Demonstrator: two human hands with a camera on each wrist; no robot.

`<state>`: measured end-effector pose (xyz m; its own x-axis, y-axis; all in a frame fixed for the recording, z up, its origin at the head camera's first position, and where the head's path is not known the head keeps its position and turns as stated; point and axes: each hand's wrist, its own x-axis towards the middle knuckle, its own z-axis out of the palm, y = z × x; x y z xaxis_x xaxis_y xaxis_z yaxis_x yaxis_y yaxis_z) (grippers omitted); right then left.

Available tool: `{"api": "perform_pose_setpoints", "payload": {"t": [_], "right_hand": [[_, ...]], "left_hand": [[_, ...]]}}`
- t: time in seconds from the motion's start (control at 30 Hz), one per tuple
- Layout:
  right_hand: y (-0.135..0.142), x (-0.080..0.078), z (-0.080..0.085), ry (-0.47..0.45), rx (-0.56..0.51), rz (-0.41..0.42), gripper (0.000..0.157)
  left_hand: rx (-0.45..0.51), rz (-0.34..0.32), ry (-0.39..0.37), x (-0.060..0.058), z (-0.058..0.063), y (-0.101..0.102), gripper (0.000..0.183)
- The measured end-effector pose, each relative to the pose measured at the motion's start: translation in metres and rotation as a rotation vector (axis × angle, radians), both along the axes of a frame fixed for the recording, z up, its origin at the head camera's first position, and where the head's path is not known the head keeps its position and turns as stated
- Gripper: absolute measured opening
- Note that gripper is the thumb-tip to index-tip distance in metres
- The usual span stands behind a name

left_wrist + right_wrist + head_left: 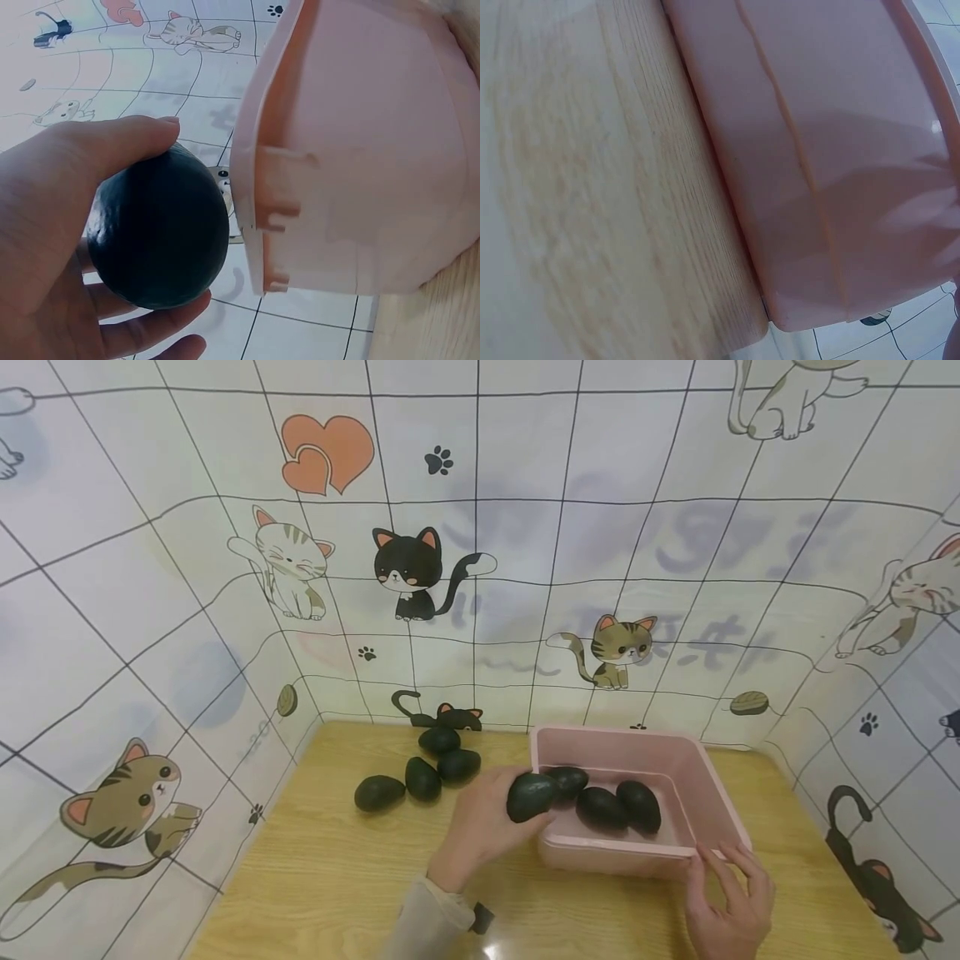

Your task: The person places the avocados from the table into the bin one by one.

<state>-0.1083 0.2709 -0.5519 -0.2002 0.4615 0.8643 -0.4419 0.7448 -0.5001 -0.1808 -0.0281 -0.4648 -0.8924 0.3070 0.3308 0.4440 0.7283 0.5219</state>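
Avocados point(531, 797) faintly glossy; bin point(615, 858) smooth plastic; tabletop point(322, 877) wood-grained.

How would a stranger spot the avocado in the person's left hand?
Find the pink bin on the wooden table. Near its left side, the left hand grips a dark avocado. It alone is held: the other avocados lie inside the bin or on the table.

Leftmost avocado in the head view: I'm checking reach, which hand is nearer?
Left. The left hand is right of it; the right hand is farther right, at the pink bin.
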Motion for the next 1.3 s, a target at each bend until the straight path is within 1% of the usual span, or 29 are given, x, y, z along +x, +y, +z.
{"api": "perform_pose_setpoints", "payload": {"t": [0.1, 0.27, 0.43, 0.63, 0.7, 0.83, 0.93, 1.1, 1.3], "right_hand": [[0.003, -0.002, -0.006, 0.011, -0.004, 0.002, 0.027], [0.012, -0.005, -0.018, 0.01, -0.002, 0.006, 0.025], [0.017, -0.006, -0.023, -0.005, 0.012, 0.01, 0.024], [0.016, -0.005, -0.023, -0.031, 0.019, 0.008, 0.025], [0.015, -0.005, -0.021, -0.019, 0.019, 0.008, 0.025], [0.013, -0.007, -0.016, 0.035, 0.019, 0.017, 0.026], [0.011, -0.007, -0.014, 0.054, 0.017, 0.028, 0.027], [0.012, -0.005, -0.014, 0.027, 0.009, 0.034, 0.025], [0.014, -0.004, -0.019, -0.022, -0.011, 0.038, 0.02]], "left_hand": [[-0.001, -0.005, -0.001, 0.0, 0.001, 0.005, 0.066], [0.034, -0.03, 0.015, -0.002, 0.0, 0.012, 0.063], [0.046, -0.03, -0.007, 0.0, 0.003, 0.019, 0.065], [0.059, -0.052, 0.004, 0.001, 0.003, 0.028, 0.065], [0.055, -0.057, 0.01, 0.001, 0.002, 0.031, 0.066], [0.045, -0.063, 0.032, 0.0, 0.0, 0.038, 0.067], [0.035, -0.067, 0.038, 0.0, -0.002, 0.042, 0.067], [0.006, -0.086, 0.024, 0.0, -0.002, 0.05, 0.066], [-0.05, -0.098, 0.04, 0.0, -0.005, 0.057, 0.067]]}}
